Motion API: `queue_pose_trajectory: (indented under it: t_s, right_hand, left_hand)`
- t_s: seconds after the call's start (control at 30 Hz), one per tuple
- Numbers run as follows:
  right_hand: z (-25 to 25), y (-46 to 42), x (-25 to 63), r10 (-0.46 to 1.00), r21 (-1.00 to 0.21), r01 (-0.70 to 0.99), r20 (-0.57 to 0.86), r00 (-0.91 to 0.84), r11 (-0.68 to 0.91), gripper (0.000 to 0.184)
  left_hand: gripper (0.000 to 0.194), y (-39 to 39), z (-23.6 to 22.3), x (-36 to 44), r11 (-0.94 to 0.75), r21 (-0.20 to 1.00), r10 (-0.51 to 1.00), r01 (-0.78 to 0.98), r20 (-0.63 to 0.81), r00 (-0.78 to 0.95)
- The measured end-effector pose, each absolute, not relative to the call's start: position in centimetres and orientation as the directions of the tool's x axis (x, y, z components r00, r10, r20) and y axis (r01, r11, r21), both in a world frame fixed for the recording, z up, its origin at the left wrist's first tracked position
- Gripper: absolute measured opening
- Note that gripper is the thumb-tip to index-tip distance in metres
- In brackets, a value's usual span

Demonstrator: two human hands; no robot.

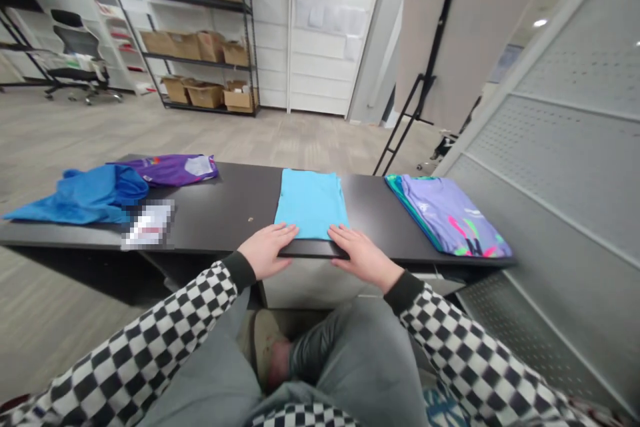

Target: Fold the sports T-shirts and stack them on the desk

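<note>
A light blue cloth (311, 203), folded into a neat rectangle, lies flat on the dark table (240, 207) in front of me. My left hand (270, 249) rests at its near left corner, fingers stretched out and flat, with the thumb at the table's front edge. At the near right corner my right hand (363, 253) lies the same way, fingertips on the cloth. Neither hand grips anything. Whether the cloth is a shirt cannot be made out from its folded shape.
Folded shirts, a lavender one (453, 213) on top of a green one (413, 210), lie at the right. A crumpled blue cloth (100, 193), a purple garment (175, 170) and a blurred white item (150, 223) lie at the left. A pegboard panel (565, 127) stands right of the table.
</note>
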State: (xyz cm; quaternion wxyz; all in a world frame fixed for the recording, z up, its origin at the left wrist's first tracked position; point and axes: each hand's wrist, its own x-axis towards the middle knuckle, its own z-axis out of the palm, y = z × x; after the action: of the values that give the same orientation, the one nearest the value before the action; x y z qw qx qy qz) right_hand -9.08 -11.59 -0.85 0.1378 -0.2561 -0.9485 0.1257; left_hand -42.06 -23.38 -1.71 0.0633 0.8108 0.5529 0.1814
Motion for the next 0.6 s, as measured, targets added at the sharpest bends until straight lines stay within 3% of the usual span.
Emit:
queue_pose_trajectory:
  t_s: [0.17,0.33,0.43,0.6]
  right_hand:
    - [-2.4,-14.1,-8.6,0.507,-0.306,0.411,0.397,-0.765,0.859,0.033]
    - [-0.3,-15.9,-8.0,0.518,-0.286,0.435,0.39,-0.761,0.854,0.022]
    - [3.7,-16.2,-7.1,0.554,-0.387,0.408,0.439,-0.708,0.827,0.017]
    - [12.6,-14.8,-6.8,0.685,-0.603,0.35,0.515,-0.515,0.717,0.028]
  left_hand:
    - [0.033,-25.1,-2.8,-41.2,-0.385,0.269,0.889,0.883,0.367,0.275]
    - [0.033,-26.4,-0.4,-41.6,-0.42,0.216,0.857,0.881,0.413,0.307]
    - [0.03,-26.9,3.7,-42.7,-0.454,0.306,0.833,0.837,0.478,0.277]
    - [0.026,-26.2,12.8,-43.3,-0.469,0.535,0.782,0.703,0.621,0.049]
